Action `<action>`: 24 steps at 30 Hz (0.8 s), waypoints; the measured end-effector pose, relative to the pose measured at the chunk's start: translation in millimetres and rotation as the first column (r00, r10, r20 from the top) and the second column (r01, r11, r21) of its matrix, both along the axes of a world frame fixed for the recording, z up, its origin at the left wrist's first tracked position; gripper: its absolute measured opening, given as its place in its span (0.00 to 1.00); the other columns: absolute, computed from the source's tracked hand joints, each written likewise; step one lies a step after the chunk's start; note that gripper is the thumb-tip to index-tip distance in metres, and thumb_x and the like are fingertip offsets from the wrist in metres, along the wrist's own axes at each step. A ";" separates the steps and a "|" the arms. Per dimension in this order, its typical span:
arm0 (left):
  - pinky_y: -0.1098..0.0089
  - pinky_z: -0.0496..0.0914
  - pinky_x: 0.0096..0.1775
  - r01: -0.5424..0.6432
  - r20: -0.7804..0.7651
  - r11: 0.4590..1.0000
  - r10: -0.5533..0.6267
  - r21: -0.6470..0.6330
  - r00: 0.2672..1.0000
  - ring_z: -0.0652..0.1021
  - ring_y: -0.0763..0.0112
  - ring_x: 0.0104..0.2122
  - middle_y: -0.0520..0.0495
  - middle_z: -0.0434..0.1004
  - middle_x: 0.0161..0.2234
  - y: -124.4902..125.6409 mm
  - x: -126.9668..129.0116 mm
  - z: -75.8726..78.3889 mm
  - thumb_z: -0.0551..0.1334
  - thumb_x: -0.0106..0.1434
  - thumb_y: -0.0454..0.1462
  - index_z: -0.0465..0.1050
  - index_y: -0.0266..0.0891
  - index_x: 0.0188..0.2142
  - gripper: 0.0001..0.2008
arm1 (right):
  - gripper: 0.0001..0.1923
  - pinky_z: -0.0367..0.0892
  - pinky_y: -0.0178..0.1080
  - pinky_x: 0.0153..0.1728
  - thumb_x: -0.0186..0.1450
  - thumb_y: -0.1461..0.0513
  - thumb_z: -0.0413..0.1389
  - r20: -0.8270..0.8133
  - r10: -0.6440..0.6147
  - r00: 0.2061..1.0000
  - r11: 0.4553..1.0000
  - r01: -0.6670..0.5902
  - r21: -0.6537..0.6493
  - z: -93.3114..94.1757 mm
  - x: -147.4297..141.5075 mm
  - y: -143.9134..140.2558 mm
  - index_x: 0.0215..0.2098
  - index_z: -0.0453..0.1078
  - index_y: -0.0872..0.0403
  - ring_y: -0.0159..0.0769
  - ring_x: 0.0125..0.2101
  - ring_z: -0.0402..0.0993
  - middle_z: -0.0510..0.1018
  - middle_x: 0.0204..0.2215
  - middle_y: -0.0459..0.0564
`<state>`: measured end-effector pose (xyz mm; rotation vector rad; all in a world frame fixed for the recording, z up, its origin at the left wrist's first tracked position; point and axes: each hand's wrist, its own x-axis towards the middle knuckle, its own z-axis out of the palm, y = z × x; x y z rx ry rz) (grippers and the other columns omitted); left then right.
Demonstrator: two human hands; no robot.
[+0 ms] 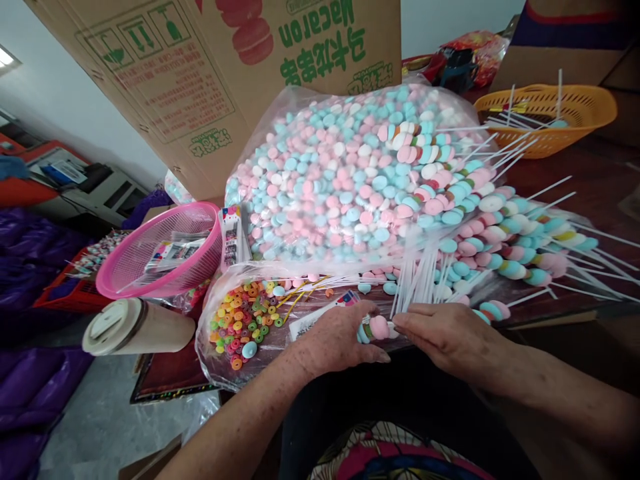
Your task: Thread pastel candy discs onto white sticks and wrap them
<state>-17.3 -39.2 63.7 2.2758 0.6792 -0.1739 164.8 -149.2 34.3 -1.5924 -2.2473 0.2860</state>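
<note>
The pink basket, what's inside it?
Inside the pink basket lie small printed packets, seen through the mesh. Its wall hides whatever lies lower down.

Glossy clear plastic bag (280,140) of matt pastel candy discs (340,193); thin white sticks (420,280), probably plastic; pink plastic mesh basket (165,260); matt brown cardboard box (210,73); dark glossy tabletop (590,180).

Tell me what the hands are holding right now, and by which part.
Both hands pinch a short stack of candy discs: the left hand at its left end, the right hand at its right end.
</note>
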 end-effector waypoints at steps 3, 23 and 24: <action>0.63 0.67 0.43 -0.019 0.045 1.000 0.018 0.023 0.999 0.73 0.57 0.45 0.41 0.72 0.49 8.4 -10.6 9.7 0.69 0.46 0.50 0.54 0.41 0.60 0.45 | 0.13 0.60 0.32 0.27 0.66 0.66 0.45 -0.098 -0.001 0.995 1.000 -0.001 -0.014 -4.2 8.2 3.2 0.34 0.71 0.54 0.31 0.26 0.71 0.75 0.26 0.47; 0.63 0.68 0.42 0.034 -0.005 0.999 -0.034 0.026 0.999 0.75 0.57 0.43 0.41 0.73 0.48 9.2 -17.4 9.8 0.70 0.46 0.47 0.50 0.41 0.61 0.47 | 0.14 0.60 0.33 0.26 0.65 0.66 0.44 -0.077 -0.011 0.997 0.995 0.004 -0.096 -11.1 -11.8 4.8 0.31 0.71 0.53 0.32 0.24 0.71 0.75 0.24 0.47; 0.62 0.67 0.44 0.050 0.043 0.998 -0.051 0.029 0.998 0.74 0.57 0.45 0.40 0.71 0.50 15.4 -24.3 14.1 0.69 0.46 0.48 0.46 0.41 0.62 0.49 | 0.14 0.61 0.33 0.26 0.65 0.66 0.44 -0.088 -0.017 0.996 0.997 0.011 -0.075 -12.0 -9.3 4.8 0.31 0.71 0.53 0.33 0.25 0.71 0.76 0.25 0.47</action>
